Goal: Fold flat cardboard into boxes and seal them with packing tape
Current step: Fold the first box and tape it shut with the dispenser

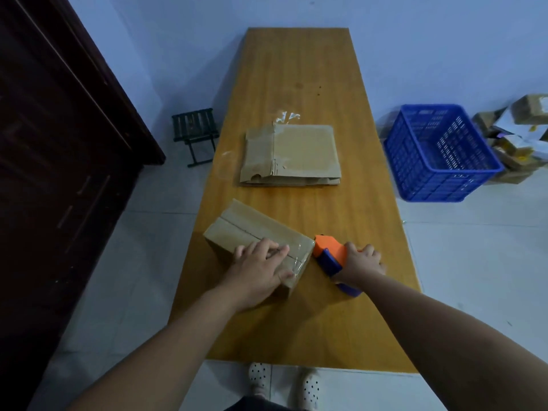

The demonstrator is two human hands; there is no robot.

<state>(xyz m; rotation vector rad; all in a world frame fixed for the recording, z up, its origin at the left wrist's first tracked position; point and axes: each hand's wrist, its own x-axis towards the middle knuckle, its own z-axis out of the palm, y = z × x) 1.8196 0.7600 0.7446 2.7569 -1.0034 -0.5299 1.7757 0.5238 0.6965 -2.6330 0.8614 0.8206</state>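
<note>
- Forearms (184, 336): bare, reaching in from the bottom edge over the near end of the wooden table (296, 69).
- White perforated clogs (261, 378): on pale floor tiles just below the table's near edge.
- Left hand (261, 268): presses flat on top of the cardboard box (243, 229), fingers nearly straight along the centre seam, thumb down over the near right corner; grips nothing.
- Box: closed, skewed, near the table's left edge, with clear tape (299, 256) over the seam's right end.
- Right hand (363, 262): curls round the handle of the orange-and-blue tape dispenser (329, 253), nose against the box's right end.
- Flat cardboard stack (296, 155): lies mid-table, beyond the box, with a crumpled tape scrap (287, 117) at its far edge.
- Blue plastic crate (439, 155): stands on the floor to the right, beside a heap of parcels (519, 129).
</note>
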